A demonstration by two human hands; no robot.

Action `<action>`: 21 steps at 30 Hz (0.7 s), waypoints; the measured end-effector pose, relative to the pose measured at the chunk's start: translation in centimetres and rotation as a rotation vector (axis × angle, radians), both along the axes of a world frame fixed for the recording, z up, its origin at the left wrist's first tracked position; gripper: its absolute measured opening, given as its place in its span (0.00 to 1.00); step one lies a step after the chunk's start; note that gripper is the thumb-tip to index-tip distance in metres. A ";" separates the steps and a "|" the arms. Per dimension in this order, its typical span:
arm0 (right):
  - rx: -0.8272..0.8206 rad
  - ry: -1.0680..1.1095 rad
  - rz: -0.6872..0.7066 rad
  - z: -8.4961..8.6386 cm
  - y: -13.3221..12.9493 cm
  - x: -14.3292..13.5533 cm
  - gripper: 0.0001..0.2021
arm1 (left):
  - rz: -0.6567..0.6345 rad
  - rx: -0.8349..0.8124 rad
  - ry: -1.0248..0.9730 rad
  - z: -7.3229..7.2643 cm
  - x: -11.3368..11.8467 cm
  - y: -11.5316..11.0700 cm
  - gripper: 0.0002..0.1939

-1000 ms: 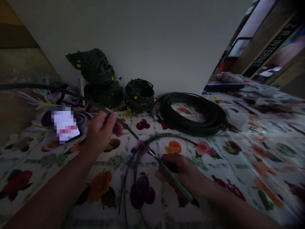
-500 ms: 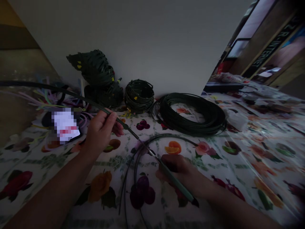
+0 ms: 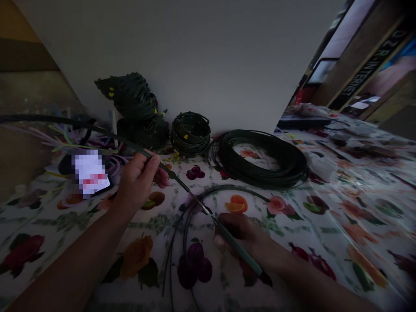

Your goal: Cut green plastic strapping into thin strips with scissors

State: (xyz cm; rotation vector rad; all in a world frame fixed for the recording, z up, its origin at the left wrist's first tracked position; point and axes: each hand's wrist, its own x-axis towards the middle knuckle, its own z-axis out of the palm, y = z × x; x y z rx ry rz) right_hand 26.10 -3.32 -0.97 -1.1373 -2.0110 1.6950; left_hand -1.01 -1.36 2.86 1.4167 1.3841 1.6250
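My left hand [image 3: 139,177] pinches a long dark green plastic strip [image 3: 87,126] between thumb and bent fingers. From beyond the left edge, the strip slants down to the right, narrowing past my fingers. My right hand [image 3: 240,234] is closed around a slim tool with a green handle [image 3: 242,250], a dark butt and a thin metal tip [image 3: 206,209]. That tip meets the strip's narrow end; the exact contact is too dim to make out. Beneath them, several thin dark strands [image 3: 185,232] curve over the flowered tablecloth [image 3: 107,234].
Behind my hands stand a small woven dark green basket [image 3: 190,134] and larger woven pieces [image 3: 133,102], against a pale panel [image 3: 201,56]. A coil of dark strip [image 3: 260,175] lies right of them. At left are a lit phone [image 3: 92,173] and colourful thin strips [image 3: 61,138].
The view has tilted slightly, so the background sits a little lower. My right hand and the tool have shifted slightly down and right; my left hand keeps its hold on the strip.
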 end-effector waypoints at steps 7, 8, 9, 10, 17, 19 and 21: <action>0.030 0.007 0.026 -0.5 0.0 0.3 0.15 | 0.035 -0.006 -0.010 0.3 0.2 0.0 0.08; 0.027 0.009 0.028 -0.6 0.0 0.3 0.15 | 0.039 -0.008 -0.012 0.3 0.2 0.0 0.07; 0.024 0.012 0.029 -0.7 0.0 0.4 0.15 | 0.044 -0.010 -0.012 0.3 0.2 0.0 0.07; 0.024 0.016 0.028 -0.8 -0.1 0.4 0.14 | 0.049 -0.013 -0.013 0.3 0.2 0.0 0.07; 0.054 0.010 0.005 -0.8 -0.1 0.3 0.14 | 0.056 -0.018 0.000 0.2 0.3 -0.1 0.07; 0.043 0.003 -0.003 -0.7 -0.1 0.2 0.14 | 0.052 -0.015 0.002 0.1 0.2 -0.1 0.07; 0.035 0.010 -0.001 -0.7 0.0 0.2 0.14 | 0.043 -0.009 0.004 0.1 0.2 -0.1 0.08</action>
